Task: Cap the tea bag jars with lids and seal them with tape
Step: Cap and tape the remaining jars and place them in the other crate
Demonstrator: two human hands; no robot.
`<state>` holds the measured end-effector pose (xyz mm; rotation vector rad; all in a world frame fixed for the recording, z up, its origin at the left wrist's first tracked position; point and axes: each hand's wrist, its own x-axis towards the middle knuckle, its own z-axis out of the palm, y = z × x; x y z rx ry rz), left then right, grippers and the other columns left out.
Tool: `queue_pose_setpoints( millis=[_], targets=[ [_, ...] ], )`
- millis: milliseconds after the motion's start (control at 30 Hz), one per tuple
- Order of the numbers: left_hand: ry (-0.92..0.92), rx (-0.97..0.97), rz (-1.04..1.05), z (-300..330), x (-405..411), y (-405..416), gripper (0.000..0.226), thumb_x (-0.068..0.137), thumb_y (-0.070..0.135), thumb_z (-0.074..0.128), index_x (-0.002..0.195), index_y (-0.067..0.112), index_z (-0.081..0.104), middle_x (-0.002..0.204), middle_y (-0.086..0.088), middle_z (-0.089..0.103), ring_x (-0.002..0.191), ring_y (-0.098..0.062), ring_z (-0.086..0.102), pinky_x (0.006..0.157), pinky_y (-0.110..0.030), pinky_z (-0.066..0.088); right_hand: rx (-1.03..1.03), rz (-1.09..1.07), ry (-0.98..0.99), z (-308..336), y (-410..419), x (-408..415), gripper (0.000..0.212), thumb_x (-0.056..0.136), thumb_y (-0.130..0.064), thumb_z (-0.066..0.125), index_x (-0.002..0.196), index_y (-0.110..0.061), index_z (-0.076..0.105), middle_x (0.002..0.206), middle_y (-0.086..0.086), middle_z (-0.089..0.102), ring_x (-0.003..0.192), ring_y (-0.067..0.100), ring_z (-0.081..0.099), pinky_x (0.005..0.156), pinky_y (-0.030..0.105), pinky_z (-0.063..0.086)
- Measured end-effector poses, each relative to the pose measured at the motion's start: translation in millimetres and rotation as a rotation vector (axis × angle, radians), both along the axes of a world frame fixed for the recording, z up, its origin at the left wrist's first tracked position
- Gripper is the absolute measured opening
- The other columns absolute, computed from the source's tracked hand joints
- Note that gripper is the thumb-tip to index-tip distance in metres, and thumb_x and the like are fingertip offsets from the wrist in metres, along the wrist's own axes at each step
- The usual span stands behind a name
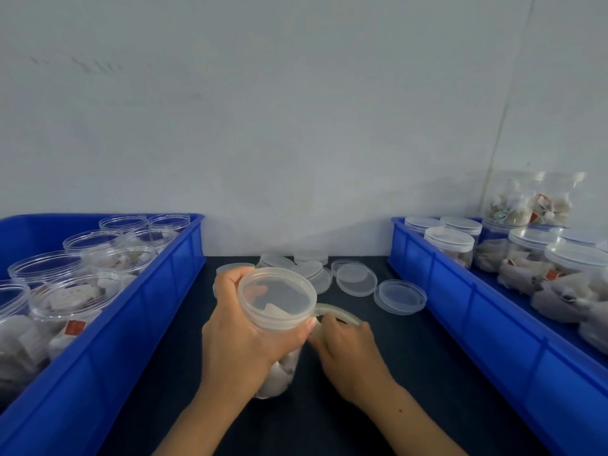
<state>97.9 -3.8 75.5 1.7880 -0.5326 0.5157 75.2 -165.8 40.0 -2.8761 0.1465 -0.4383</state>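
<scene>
**Taping the Lid on a Tea Bag Jar**

At nine o'clock sat a blue bin (158,291) full of open jars (74,291). They had tea bags inside and no lids yet.

In the middle, on the dark table (411,373), the left hand (243,337) was wrapped around a jar (279,366) with its fingers curled tight on it. This jar was tipped a bit toward the person. Its lid (277,297) was already on top.

Just to the right, at about four o'clock from the lid, the right hand (348,350) gripped a roll of tape (339,315). The roll touched the edge of the lid, right by the left thumb. The two hands were close together, almost touching.

At twelve o'clock from the jar lay a heap of spare lids (355,279) on the table.

At three o'clock was another blue bin (460,311). It held jars with lids on (449,243), and one more jar (529,199) sat up on top at the back.

The job in hand looked like sticking the tape along the seam where lid meets jar. To do it well, the left hand should hold the jar firm and turn it slowly. The right hand should keep the tape pulled flat, half on the lid and half on the jar, so no wrinkles or gaps form. The thumb should press the tape down as it goes. If the jar slipped, the tape might go on crooked.
</scene>
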Motion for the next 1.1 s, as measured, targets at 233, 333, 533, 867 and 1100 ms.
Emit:
queue_pose_setpoints(
  millis=[233, 333, 533, 867, 1100],
  targets=[
    [0.054, -0.104, -0.070, -3, 5, -2, 0.085, 0.032, 0.069, 0.077, 0.105, 0.044, 0.041, 0.103, 0.041, 0.053, 0.097, 0.014, 0.055, 0.076, -0.016, 0.043, 0.970, 0.091, -0.139, 14, 7, -7, 0.016, 0.098, -0.025, 0.054, 0.107, -0.014, 0.060, 0.106, 0.007, 0.065, 0.102, 0.026, 0.059, 0.087, 0.029, 0.049],
    [0.071, -0.164, -0.116, -3, 5, -4, 0.087, 0.034, 0.066, 0.079, 0.108, 0.035, 0.045, 0.102, 0.035, 0.058, 0.096, 0.009, 0.059, 0.078, -0.016, 0.046, 1.467, 0.431, -0.149, 24, 5, -15, 0.041, 0.097, -0.043, 0.047, 0.132, -0.023, 0.054, 0.126, 0.005, 0.063, 0.119, 0.021, 0.058, 0.099, 0.037, 0.048],
    [0.087, -0.198, -0.167, -6, 5, -7, 0.086, 0.035, 0.065, 0.080, 0.108, 0.032, 0.047, 0.101, 0.033, 0.061, 0.096, 0.009, 0.061, 0.074, -0.005, 0.047, 1.621, 0.642, -0.073, 24, 18, -15, 0.075, 0.069, -0.048, 0.080, 0.136, -0.030, 0.052, 0.138, 0.003, 0.057, 0.130, 0.021, 0.051, 0.110, 0.043, 0.037],
    [0.107, -0.187, -0.266, -4, 2, -7, 0.087, 0.038, 0.056, 0.090, 0.110, 0.030, 0.047, 0.103, 0.031, 0.061, 0.098, 0.008, 0.060, 0.076, -0.005, 0.046, 1.800, 0.706, -0.071, 20, 16, -13, 0.074, 0.065, -0.031, 0.088, 0.132, -0.022, 0.058, 0.136, 0.011, 0.057, 0.128, 0.027, 0.053, 0.102, 0.036, 0.046],
    [0.145, -0.218, -0.302, -7, 3, -8, 0.088, 0.037, 0.044, 0.096, 0.108, 0.027, 0.047, 0.099, 0.015, 0.066, 0.094, 0.007, 0.062, 0.074, -0.006, 0.047, 1.856, 0.640, -0.031, 21, 14, -16, 0.064, 0.077, -0.031, 0.078, 0.135, -0.019, 0.054, 0.135, 0.011, 0.058, 0.125, 0.027, 0.055, 0.099, 0.037, 0.049]
  ],
)
